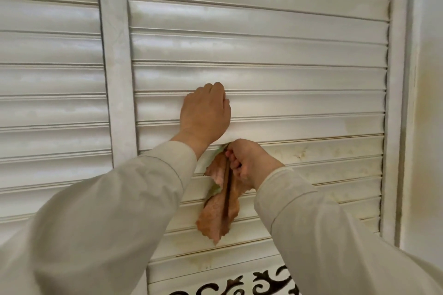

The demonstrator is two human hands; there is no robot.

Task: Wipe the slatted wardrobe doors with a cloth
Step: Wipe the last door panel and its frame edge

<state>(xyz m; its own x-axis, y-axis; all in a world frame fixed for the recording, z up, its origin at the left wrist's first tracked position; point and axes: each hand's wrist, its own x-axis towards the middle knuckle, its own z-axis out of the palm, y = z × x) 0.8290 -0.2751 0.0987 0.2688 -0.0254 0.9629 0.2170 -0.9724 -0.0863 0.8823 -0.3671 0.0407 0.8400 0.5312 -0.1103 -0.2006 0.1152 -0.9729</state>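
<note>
Sleeves [100, 211] nearest, pale and long, reaching up from both lower corners toward the wardrobe door [263, 50]. Right hand [249, 163] next, fingers curled and pinching a peach-coloured cloth [219, 211] together with a thin dark stick, tip pushed into the gap between two slats; loose cloth hanging straight down below that hand against the slats. Left hand [206, 112] just above and slightly to the left, fingers hooked over a slat edge, fingertips out of sight behind it, apparently lifting or steadying that slat and gripping nothing else. Judging progress: slats above both hands glossy with pale streaks, likely already wiped; slats level with and below the right hand, and out to its right, marked with yellowish stains [297, 154] and grime along the edges, so probably not yet done. Neighbouring door [48, 79] to the left of the hands similarly glossy. Roughly the lower part of this door left, down to the dark scroll ornament [263, 280] under the hands.
</note>
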